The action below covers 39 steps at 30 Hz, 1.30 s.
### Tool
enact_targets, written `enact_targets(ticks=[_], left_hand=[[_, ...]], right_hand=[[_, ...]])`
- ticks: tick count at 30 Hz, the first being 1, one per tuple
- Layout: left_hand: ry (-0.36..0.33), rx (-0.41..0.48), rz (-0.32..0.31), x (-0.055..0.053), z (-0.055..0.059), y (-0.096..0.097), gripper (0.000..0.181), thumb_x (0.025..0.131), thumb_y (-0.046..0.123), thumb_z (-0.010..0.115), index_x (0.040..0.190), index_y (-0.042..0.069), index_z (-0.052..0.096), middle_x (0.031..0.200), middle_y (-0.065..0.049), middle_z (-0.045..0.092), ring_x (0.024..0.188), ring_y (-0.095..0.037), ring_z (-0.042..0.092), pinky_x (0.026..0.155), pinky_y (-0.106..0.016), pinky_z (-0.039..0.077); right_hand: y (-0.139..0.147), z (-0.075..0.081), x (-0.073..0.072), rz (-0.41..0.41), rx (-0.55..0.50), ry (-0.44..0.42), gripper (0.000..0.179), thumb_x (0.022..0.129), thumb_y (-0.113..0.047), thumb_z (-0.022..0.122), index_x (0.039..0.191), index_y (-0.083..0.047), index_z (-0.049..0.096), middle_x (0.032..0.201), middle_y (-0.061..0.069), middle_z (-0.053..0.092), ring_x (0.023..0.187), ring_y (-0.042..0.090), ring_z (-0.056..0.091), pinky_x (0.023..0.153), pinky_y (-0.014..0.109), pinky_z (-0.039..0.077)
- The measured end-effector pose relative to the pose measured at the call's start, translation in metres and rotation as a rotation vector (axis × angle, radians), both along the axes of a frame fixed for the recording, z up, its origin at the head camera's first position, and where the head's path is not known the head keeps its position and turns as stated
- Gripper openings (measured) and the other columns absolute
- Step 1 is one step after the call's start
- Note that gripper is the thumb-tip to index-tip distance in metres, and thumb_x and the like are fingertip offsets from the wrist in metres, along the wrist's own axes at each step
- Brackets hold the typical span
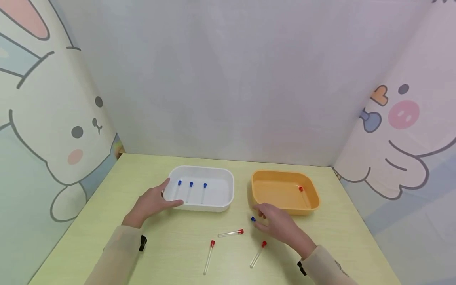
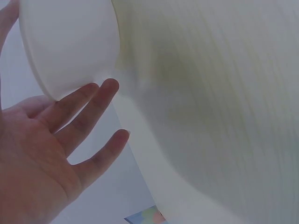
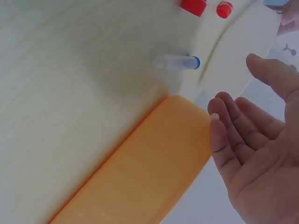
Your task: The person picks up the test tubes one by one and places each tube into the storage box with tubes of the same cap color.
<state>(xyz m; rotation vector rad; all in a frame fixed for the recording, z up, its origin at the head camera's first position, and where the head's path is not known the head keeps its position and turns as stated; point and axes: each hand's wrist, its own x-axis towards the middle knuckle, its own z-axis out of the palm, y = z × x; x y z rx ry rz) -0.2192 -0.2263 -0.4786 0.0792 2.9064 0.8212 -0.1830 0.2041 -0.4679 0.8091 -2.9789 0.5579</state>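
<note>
My left hand grips the left end of a white tray, thumb along its front rim and fingers at the side wall. In the left wrist view the fingertips touch the tray's outside. Three blue-capped test tubes lie inside that tray, side by side. My right hand reaches over the table with thumb and fingers apart, holding nothing. Just off its fingertips lies another blue-capped test tube, its body mostly hidden in the head view.
An orange tray stands behind my right hand, with one red-capped test tube inside. Three more red-capped tubes lie on the table's near part: one crosswise, one to the left, one to the right. A curtain closes the back.
</note>
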Motion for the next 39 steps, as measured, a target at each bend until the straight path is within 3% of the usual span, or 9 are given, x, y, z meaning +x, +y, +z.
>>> enact_targets(ticks=[9,16,22,31,39], left_hand=[[-0.002,-0.002,0.002,0.000,-0.001,0.000,0.125,0.076,0.073,0.077,0.163,0.003,0.023,0.145,-0.030,0.057,0.100,-0.026,0.058,0.069,-0.028,0.042],[-0.006,-0.005,0.008,-0.001,-0.003,0.001,0.124,0.076,0.073,0.077,0.163,0.003,0.023,0.147,-0.031,0.055,0.102,-0.027,0.058,0.071,-0.028,0.043],[-0.010,0.000,0.014,0.000,-0.001,0.001,0.124,0.076,0.073,0.078,0.164,0.004,0.023,0.148,-0.030,0.055,0.101,-0.027,0.058,0.069,-0.028,0.041],[-0.009,0.000,0.006,0.001,0.001,0.002,0.124,0.076,0.072,0.078,0.163,0.004,0.023,0.148,-0.030,0.055,0.102,-0.027,0.058,0.071,-0.028,0.042],[-0.006,0.002,-0.002,0.001,0.000,0.000,0.124,0.076,0.073,0.077,0.163,0.003,0.022,0.147,-0.031,0.055,0.098,-0.026,0.058,0.069,-0.028,0.041]], right_hand=[[0.001,-0.023,0.002,-0.067,0.060,0.003,0.032,0.089,-0.019,0.080,0.118,-0.009,0.071,0.087,-0.007,0.062,0.073,0.004,0.049,0.063,0.021,0.045],[0.001,-0.035,0.003,-0.054,0.095,0.059,0.024,0.085,-0.017,0.082,0.106,-0.012,0.070,0.081,-0.010,0.054,0.072,0.004,0.045,0.062,0.021,0.041],[-0.001,-0.038,0.002,-0.048,0.097,0.048,0.020,0.085,-0.010,0.082,0.099,-0.013,0.069,0.079,-0.010,0.053,0.071,0.005,0.044,0.062,0.020,0.041],[-0.005,-0.027,0.006,-0.046,0.114,0.030,0.038,0.086,-0.012,0.083,0.121,-0.015,0.070,0.087,-0.012,0.058,0.075,0.003,0.048,0.065,0.021,0.047],[-0.013,-0.001,0.010,-0.027,-0.071,-0.039,0.040,0.089,-0.008,0.078,0.128,-0.011,0.068,0.088,-0.008,0.063,0.075,0.003,0.055,0.063,0.018,0.048]])
